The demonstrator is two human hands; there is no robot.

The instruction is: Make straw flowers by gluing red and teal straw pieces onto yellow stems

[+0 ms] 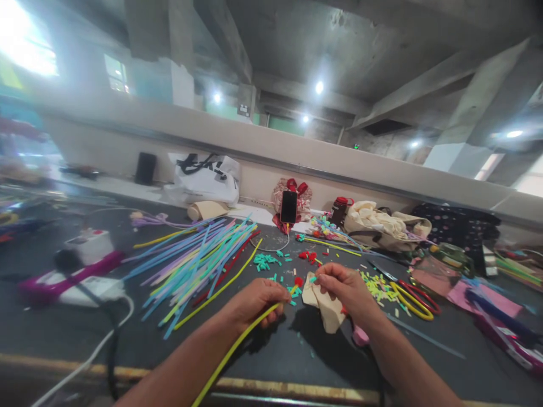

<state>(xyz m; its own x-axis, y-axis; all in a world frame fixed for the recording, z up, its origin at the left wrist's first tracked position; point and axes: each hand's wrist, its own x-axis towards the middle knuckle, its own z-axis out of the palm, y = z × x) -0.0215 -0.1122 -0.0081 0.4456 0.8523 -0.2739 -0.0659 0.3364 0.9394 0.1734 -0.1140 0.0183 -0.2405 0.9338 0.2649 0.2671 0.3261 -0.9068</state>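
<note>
My left hand (263,301) is closed around a yellow pipe cleaner (237,343), which trails down toward the front edge; its upper end sticks out past my fingertips near a small red piece (298,281). Between the thumb and forefinger of my right hand (345,285) is a small teal piece (313,279). A beige cloth (328,311) hangs or lies under the right fingers; whether they grip it too I cannot tell. Loose teal pieces (265,260), red pieces (309,256) and pale yellow pieces (377,287) lie beyond and beside my hands.
Many long coloured pipe cleaners (203,260) are spread at left. Scissors (409,299) with yellow and red handles lie at right. A phone (289,207) stands at the back, cable attached. A glue gun (72,274) is at far left; a glass jar (441,268) stands right.
</note>
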